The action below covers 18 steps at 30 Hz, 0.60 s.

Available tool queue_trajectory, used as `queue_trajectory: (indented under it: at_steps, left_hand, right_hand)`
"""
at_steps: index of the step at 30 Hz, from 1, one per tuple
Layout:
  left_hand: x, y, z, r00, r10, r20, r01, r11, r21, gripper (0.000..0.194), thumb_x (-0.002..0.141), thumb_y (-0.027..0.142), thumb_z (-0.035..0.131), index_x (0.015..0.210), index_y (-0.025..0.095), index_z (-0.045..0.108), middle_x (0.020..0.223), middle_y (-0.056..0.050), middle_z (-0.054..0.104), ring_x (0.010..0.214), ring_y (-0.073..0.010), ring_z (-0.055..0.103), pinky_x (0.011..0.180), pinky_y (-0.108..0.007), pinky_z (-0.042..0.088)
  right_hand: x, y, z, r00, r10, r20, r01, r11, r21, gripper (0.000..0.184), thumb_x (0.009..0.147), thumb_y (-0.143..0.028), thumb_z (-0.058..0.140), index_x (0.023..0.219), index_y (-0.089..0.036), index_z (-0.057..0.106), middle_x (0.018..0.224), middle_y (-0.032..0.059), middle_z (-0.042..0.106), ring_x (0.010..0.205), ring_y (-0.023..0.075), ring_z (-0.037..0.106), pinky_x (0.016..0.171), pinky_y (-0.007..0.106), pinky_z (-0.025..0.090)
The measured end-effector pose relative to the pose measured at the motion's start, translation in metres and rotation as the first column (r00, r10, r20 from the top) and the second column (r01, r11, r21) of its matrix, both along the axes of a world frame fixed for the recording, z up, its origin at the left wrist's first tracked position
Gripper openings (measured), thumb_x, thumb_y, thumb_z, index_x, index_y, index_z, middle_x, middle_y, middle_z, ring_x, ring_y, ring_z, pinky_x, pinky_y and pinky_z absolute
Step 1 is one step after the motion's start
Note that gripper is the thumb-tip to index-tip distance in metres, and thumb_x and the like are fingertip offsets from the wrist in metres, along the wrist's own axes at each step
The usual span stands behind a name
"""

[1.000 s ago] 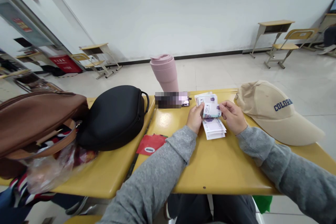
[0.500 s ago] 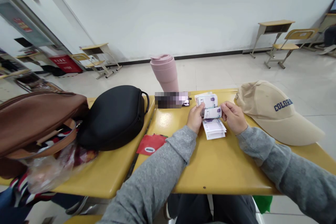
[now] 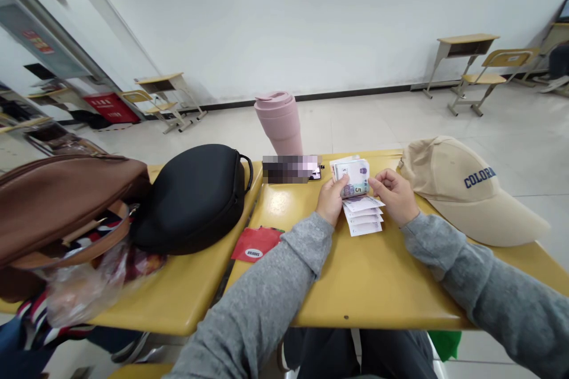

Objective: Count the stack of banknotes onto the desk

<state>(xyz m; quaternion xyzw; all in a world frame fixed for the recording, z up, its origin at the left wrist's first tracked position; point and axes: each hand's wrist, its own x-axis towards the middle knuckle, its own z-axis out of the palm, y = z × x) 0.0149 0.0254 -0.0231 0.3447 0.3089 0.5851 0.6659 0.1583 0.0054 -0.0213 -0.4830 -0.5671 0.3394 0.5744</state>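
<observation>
My left hand [image 3: 331, 198] is closed on a stack of banknotes [image 3: 355, 176], with the thumb pressed on top of its left side. The upper notes stand up from the desk, and a "5" shows on them. Several lower notes [image 3: 364, 219] hang fanned toward me beneath the grip. At the stack's right edge, the thumb and fingertips of my right hand [image 3: 393, 195] are pinched together against the banknotes. Whether a single note is between those fingertips is too small to make out.
Left of my hands lie a red pouch [image 3: 255, 244] and a blurred-out phone [image 3: 288, 169], with a pink tumbler [image 3: 281, 124] behind. A beige cap [image 3: 462, 189] rests at the right. On the adjoining desk are a black case [image 3: 191, 198] and a brown bag [image 3: 75, 201].
The note that my right hand was folding down now lies among the fanned lower notes. My right hand has shifted slightly left and is back at the upper stack's edge.
</observation>
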Motion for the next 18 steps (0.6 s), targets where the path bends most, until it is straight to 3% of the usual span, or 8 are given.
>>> queue_trajectory:
  at_steps: [6, 18]
  left_hand:
    - [-0.0001, 0.0011, -0.0012, 1.0, -0.007, -0.005, 0.007, 1.0, 0.012, 0.034, 0.061, 0.03, 0.073, 0.089, 0.012, 0.066, 0.086, -0.01, 0.072, 0.088, -0.0248, 0.066, 0.088, -0.04, 0.046]
    - [0.0003, 0.0016, -0.0023, 1.0, -0.02, -0.006, 0.02, 1.0, 0.011, 0.034, 0.057, 0.023, 0.074, 0.088, 0.012, 0.066, 0.087, -0.009, 0.071, 0.085, -0.0244, 0.067, 0.087, -0.04, 0.046]
  right_hand:
    - [0.0018, 0.0036, -0.0045, 0.999, -0.025, 0.028, 0.026, 0.998, -0.055, 0.034, 0.072, -0.049, 0.064, 0.069, -0.018, 0.05, 0.056, -0.0022, 0.051, 0.052, 0.0101, 0.043, 0.05, 0.024, 0.034]
    - [0.0034, 0.0068, -0.0101, 0.997, -0.025, 0.078, 0.026, 1.0, -0.007, 0.032, 0.074, -0.047, 0.063, 0.064, -0.019, 0.051, 0.055, -0.0029, 0.048, 0.051, 0.0096, 0.039, 0.049, 0.024, 0.032]
